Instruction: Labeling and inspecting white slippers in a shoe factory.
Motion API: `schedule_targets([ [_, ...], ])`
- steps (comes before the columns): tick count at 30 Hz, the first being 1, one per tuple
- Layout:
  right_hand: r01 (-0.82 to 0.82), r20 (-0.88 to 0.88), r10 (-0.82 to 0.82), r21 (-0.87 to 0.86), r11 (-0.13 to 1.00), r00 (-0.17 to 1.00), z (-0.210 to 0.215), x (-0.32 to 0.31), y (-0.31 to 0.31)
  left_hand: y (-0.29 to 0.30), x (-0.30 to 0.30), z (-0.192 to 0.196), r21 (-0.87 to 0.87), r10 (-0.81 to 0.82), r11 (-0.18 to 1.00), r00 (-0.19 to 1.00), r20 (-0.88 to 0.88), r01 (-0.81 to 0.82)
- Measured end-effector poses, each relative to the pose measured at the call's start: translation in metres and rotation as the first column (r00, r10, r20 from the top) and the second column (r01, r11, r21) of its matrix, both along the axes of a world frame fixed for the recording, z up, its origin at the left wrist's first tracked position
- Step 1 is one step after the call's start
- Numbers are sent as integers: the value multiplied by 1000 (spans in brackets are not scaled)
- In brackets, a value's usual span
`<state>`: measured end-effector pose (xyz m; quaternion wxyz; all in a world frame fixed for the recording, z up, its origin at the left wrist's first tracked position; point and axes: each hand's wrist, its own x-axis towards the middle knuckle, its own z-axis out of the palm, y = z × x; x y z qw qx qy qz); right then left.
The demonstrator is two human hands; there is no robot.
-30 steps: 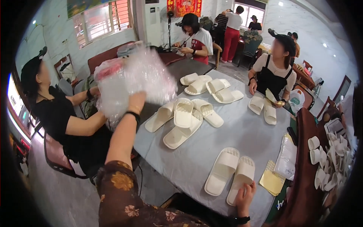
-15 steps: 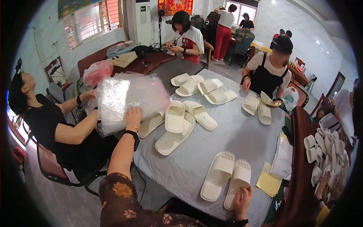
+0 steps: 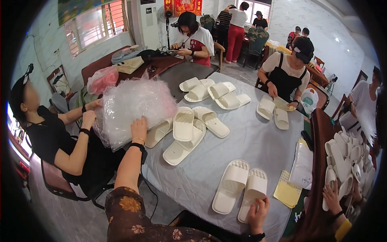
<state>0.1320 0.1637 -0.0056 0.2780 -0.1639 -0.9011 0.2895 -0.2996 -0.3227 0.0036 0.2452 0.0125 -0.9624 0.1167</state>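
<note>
My left hand (image 3: pixel 139 130) reaches across to the near edge of a stack of clear plastic bags (image 3: pixel 129 99), its fingers stretched out on the film. At the table's front, two white slippers lie side by side, a left slipper (image 3: pixel 230 186) and a right slipper (image 3: pixel 253 189). My right hand (image 3: pixel 258 215) is loosely closed on the side of the right slipper, thumb over its sole and fingers by the strap edge. Just beyond my left hand lie more white slippers (image 3: pixel 188 141), one stacked on another. The stack partly covers a slipper there.
A seated co-worker (image 3: pixel 60 133) holds the stack's left side. Across the grey-covered table (image 3: pixel 193 181), another co-worker (image 3: pixel 288 76) handles slippers (image 3: pixel 265 108). Yellow paper (image 3: pixel 287 193) and a white packet (image 3: pixel 301 167) lie at the right edge. A slipper pile (image 3: pixel 350 157) stands beyond, with a person's hand (image 3: pixel 331 197).
My left hand has drawn slightly back along the bag stack. The left co-worker's nearer hand has lifted off the bags. At right, another person's hand has come onto the slipper pile.
</note>
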Motion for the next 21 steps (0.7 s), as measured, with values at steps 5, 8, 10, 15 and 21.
schedule_targets([
  [5,10,-16,-10,-21,1000,1000,5,-1,-3,-6,-6,-5,68,12,998,996,87,-18],
  [8,-11,49,15,-72,997,999,5,-6,2,-20,-4,-16,29,-121,992,987,102,119],
  [10,-50,89,64,-146,988,994,10,0,13,-25,-8,-23,11,-185,983,974,130,185],
  [15,15,-65,-66,-592,806,996,51,22,62,-31,-20,-31,48,-268,963,955,129,264],
  [21,12,-451,-468,-710,704,760,138,90,152,-17,-13,-25,-118,-38,991,968,248,69],
])
